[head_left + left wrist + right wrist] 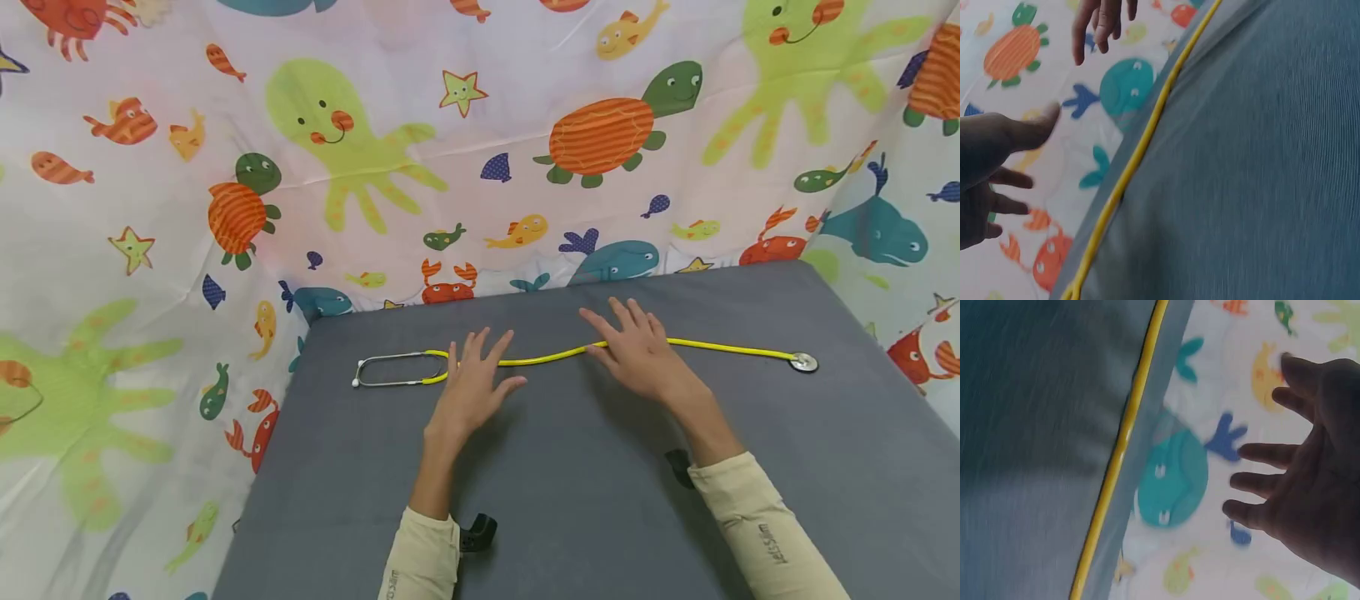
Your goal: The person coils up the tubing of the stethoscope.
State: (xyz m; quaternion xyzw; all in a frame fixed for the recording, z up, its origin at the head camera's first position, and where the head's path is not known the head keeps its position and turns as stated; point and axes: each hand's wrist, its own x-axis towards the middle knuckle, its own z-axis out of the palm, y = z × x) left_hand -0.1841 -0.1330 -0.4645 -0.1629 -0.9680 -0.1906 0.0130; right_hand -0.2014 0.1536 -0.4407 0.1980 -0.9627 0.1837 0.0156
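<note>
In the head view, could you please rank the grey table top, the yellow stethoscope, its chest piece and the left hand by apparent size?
1. Grey table top
2. Yellow stethoscope, longest but thin
3. Left hand, comparable in area to the stethoscope, so that order is unsure
4. Chest piece

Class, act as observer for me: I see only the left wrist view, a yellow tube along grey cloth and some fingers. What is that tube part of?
Observer: A stethoscope, laid out nearly straight across the grey table.
Operator: Where do its ends lie?
Observer: The metal earpieces lie beyond the left hand; the round chest piece lies far out past the right hand.
Operator: Does either hand grip it?
Observer: No. Both hands are spread with straight fingers over the tube; whether they touch it I cannot tell.
</note>
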